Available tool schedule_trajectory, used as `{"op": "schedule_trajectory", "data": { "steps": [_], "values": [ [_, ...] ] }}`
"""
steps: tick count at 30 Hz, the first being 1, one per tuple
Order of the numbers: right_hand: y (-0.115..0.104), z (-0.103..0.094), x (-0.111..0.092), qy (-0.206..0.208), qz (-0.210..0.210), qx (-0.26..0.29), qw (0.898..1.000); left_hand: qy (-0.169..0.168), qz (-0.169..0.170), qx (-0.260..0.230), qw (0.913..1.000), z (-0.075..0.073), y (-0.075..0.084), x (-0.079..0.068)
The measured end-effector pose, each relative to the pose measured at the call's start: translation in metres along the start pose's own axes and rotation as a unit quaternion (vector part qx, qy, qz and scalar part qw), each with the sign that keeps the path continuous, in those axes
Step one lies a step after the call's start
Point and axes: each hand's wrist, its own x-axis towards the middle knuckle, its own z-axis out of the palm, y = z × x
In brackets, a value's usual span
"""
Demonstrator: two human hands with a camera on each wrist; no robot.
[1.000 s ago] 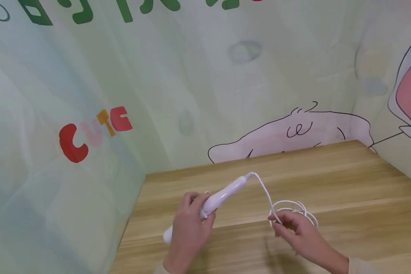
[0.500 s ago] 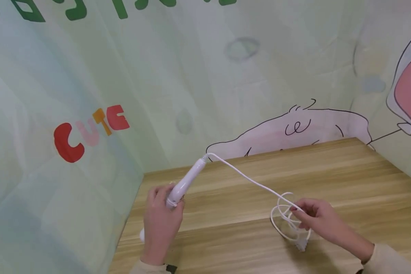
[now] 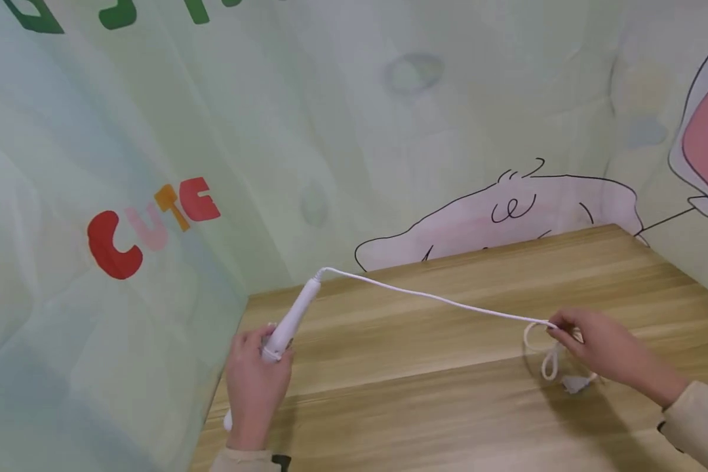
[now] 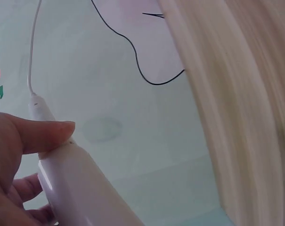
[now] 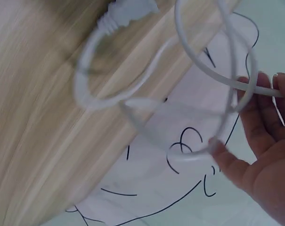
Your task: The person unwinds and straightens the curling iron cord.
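In the head view my left hand [image 3: 256, 380] grips a white corded wand that looks like a hair iron [image 3: 292, 321], tilted with its cord end up and away. The left wrist view shows my thumb across the narrow part of the white body [image 4: 85, 188]. From its tip, the white cord [image 3: 425, 296] runs, sagging slightly, to my right hand [image 3: 616, 351], which pinches it between thumb and fingers. Below that hand hang loose cord loops [image 5: 83, 82] and a pale plug [image 3: 576, 384]. My left hand hides the wand's middle; its other end [image 3: 228, 419] peeks out below.
Beneath both hands lies a wood-grain table [image 3: 425, 406]. A pale printed cloth backdrop [image 3: 307, 151] rises along its back and left edges, with another panel on the right. Shadows of the hand and cord fall on the table at right.
My hands have moved apart: the left one leftward with the wand, now steeper, the right one rightward and up along with the cord. The cord between them has stretched out; the plug has come into view.
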Motion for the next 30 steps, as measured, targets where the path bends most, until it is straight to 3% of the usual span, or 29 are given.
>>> {"op": "schedule_trajectory", "data": {
  "steps": [6, 12, 15, 20, 22, 26, 30],
  "values": [
    [0.013, 0.004, 0.004, 0.015, -0.04, -0.125, 0.991, -0.022, -0.032, 0.035, 0.9987, -0.001, -0.013, -0.004],
    [0.03, -0.001, 0.003, 0.09, -0.059, -0.158, 0.982, -0.023, -0.066, 0.022, 0.9973, -0.007, -0.016, -0.004],
    [0.036, -0.013, 0.005, 0.102, -0.069, -0.167, 0.978, -0.025, -0.082, 0.023, 0.9961, -0.008, -0.016, -0.001],
    [0.035, -0.03, 0.014, 0.031, -0.088, -0.135, 0.986, -0.032, -0.09, 0.031, 0.9949, -0.011, -0.017, -0.002],
    [0.034, -0.034, 0.016, -0.017, -0.063, -0.091, 0.994, -0.043, -0.096, 0.02, 0.9943, -0.012, -0.015, -0.003],
    [0.037, -0.034, 0.012, -0.073, -0.002, -0.026, 0.997, -0.115, -0.129, -0.022, 0.9847, -0.008, -0.012, -0.006],
    [0.048, -0.022, 0.004, -0.055, -0.009, -0.001, 0.998, -0.201, -0.146, -0.054, 0.9672, 0.009, -0.013, -0.013]
  ]
}}
